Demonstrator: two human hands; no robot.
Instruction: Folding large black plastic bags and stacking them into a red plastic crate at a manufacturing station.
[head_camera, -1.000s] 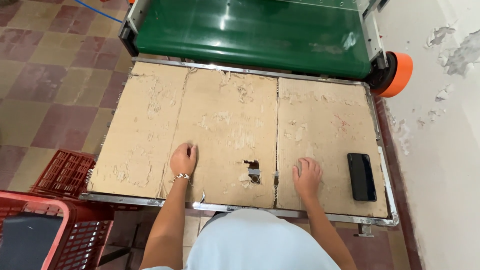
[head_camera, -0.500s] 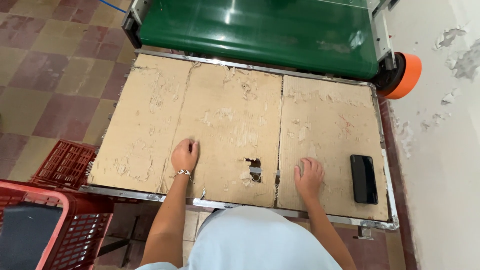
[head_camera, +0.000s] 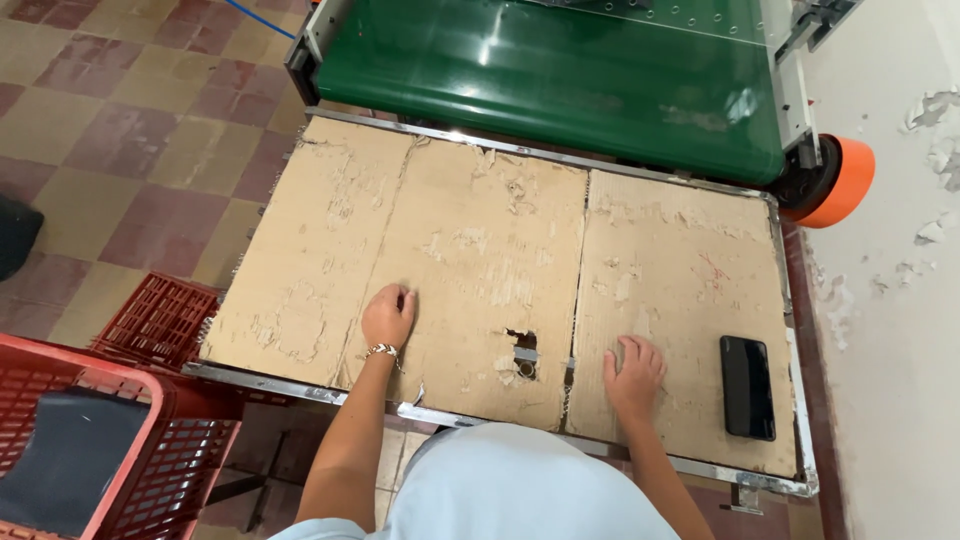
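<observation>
- A red crate (head_camera: 90, 450) stands on the floor at the far left, below the counter (head_camera: 300, 385) edge.
- The left hand (head_camera: 388, 315) rests on the worn cardboard (head_camera: 480, 250) that covers the counter, its fingers (head_camera: 402, 298) curled under loosely, grasping nothing.
- A torn hole (head_camera: 521, 345) in the cardboard lies between the two hands.
- The right hand (head_camera: 633, 375) lies palm down on the cardboard, fingers (head_camera: 640, 347) slightly spread, holding nothing.
- A black phone (head_camera: 747, 386) lies flat just beside the right hand.
- A green conveyor belt (head_camera: 560, 70) runs along the far edge.
</observation>
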